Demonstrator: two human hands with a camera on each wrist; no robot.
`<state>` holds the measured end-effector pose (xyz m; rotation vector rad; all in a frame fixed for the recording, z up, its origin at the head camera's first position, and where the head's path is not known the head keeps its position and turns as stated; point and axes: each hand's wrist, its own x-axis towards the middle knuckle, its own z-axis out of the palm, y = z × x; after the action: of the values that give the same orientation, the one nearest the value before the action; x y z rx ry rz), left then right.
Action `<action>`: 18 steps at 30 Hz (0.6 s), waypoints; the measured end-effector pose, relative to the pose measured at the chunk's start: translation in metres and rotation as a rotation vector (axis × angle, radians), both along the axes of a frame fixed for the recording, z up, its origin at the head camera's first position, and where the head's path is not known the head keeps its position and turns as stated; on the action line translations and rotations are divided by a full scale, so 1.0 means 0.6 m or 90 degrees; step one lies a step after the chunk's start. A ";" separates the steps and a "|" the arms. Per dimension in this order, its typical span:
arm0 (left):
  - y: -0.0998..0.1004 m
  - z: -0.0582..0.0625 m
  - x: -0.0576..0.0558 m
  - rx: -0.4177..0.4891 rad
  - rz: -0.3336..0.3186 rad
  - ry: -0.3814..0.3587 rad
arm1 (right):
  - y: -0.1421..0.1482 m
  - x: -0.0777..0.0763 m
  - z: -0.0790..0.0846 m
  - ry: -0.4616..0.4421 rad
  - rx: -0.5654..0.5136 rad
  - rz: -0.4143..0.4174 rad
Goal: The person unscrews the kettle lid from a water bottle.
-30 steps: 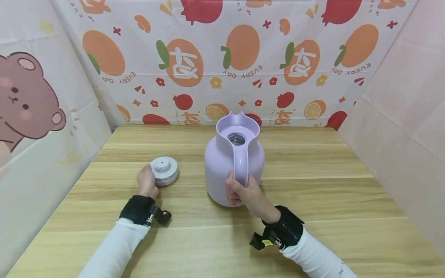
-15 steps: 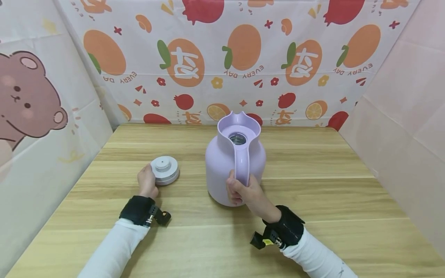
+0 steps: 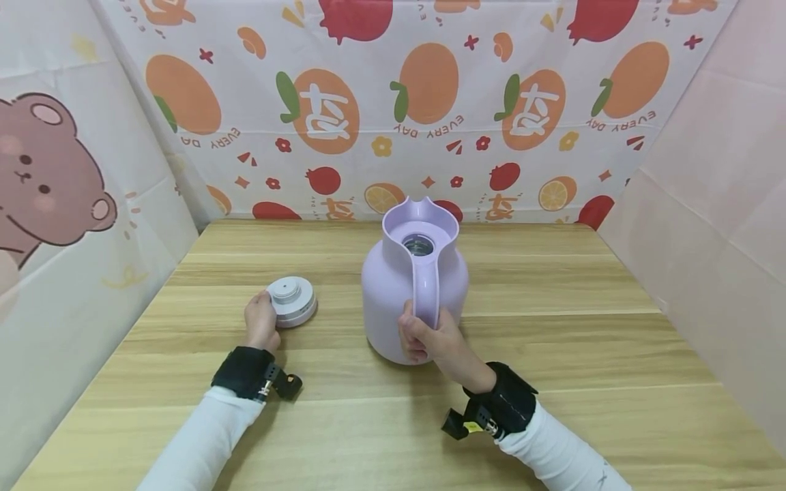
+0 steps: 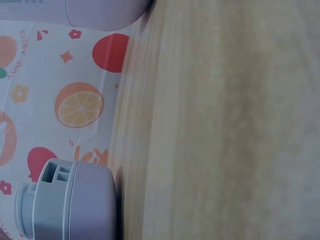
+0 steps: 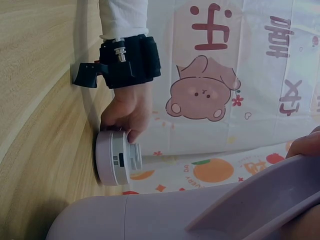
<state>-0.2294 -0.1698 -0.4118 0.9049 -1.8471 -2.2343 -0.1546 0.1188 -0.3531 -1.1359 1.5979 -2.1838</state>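
A lilac vacuum jug stands upright on the table, its round mouth uncovered. My right hand grips the lower part of the jug's handle; in the right wrist view the handle and body fill the lower right. To the left of the jug is its round lid, grey and lilac, with the stepped plug facing up. My left hand pinches the lid at its left edge. The right wrist view shows thumb and fingers at the lid's side, low over the wood. The left wrist view shows the lid, with slots in its side.
The wooden table runs back to a fruit-printed cloth. A cloth with a bear print hangs along the left side, and a plain pale one along the right. Both wrists wear black straps with small cameras.
Hardly anything differs. My left hand and the lid have shifted very slightly to the right; my right hand stays on the jug's handle.
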 end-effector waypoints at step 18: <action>-0.012 0.006 0.005 0.077 -0.003 -0.017 | 0.017 -0.004 0.012 0.116 0.058 -0.064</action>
<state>-0.2266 -0.1768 -0.4084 0.9549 -1.7426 -2.3693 -0.1571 0.1291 -0.3462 -1.2857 1.8454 -2.0950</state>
